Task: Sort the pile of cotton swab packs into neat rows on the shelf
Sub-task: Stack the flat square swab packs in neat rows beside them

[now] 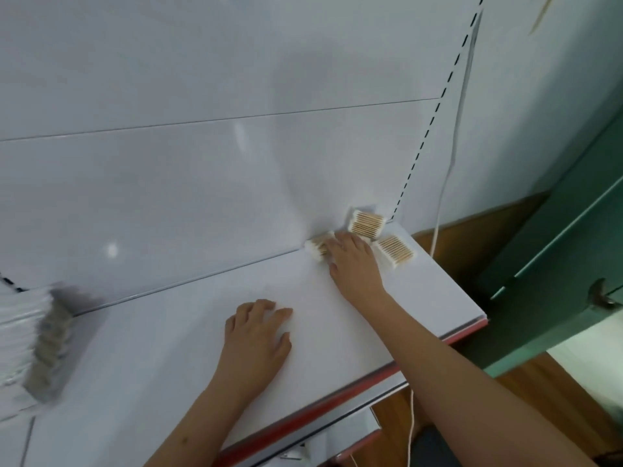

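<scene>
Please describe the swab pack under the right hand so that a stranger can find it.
Go to the far right corner of the white shelf, by the back panel. Three packs lie there; this swab pack is the leftmost, and only it lies partly under the right hand.

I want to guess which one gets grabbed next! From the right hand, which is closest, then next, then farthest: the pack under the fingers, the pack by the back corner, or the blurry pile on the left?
1. Pack under the fingers: the right hand touches it, at the back wall.
2. Pack by the back corner: just beyond the fingertips, to the right.
3. Blurry pile: far across the shelf, at the left edge.
</scene>
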`<action>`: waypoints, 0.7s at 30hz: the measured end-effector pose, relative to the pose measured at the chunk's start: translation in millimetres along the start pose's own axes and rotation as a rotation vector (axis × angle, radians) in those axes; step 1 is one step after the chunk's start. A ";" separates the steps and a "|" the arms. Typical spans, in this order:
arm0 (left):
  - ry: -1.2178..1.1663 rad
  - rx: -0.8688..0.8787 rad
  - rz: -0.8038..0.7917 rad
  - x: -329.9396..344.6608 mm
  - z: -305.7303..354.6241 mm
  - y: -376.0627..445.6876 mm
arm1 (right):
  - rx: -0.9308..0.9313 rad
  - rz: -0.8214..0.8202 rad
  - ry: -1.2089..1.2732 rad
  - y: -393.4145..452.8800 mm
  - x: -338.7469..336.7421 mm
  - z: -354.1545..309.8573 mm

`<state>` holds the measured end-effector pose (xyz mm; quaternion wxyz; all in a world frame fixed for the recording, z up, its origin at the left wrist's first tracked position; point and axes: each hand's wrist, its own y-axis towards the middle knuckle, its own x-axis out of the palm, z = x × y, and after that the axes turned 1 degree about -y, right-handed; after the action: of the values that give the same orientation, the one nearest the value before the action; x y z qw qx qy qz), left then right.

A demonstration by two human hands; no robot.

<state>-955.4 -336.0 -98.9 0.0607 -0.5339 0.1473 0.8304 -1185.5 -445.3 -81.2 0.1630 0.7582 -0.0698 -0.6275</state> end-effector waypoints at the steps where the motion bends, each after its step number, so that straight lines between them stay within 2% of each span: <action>1: 0.003 -0.004 0.006 0.1 0.3 3.5 | -0.025 0.029 0.011 5.2 3.9 1.5; 5: -0.167 -0.085 0.027 1.9 8.4 14.4 | -0.115 0.121 0.115 14.1 1.4 2.7; 7: -0.406 -0.161 0.077 -1.1 19.8 24.5 | -0.065 0.105 0.376 7.5 -14.4 -4.3; 10: -0.896 -0.286 0.118 -9.4 51.3 46.5 | 0.084 -0.017 0.890 -12.3 -46.7 -16.9; 12: -1.142 -0.381 0.126 -10.0 71.0 61.5 | 0.052 -0.132 0.973 -24.4 -57.4 -15.2; 15: -1.251 -0.537 0.235 -1.7 92.8 75.6 | 0.022 -0.167 0.898 -33.1 -58.3 15.5; 19: -1.196 -0.599 0.260 19.7 112.7 85.1 | 0.114 -0.015 0.405 -23.1 -45.2 88.7; 21: -1.139 -0.596 0.253 29.6 120.5 85.9 | 0.163 -0.109 0.243 -19.6 -39.8 114.9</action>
<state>-1094.9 -381.9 -63.7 -0.1195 0.0167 -0.0828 0.9892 -1307.4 -432.9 -69.1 0.0738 0.8420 -0.0588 -0.5311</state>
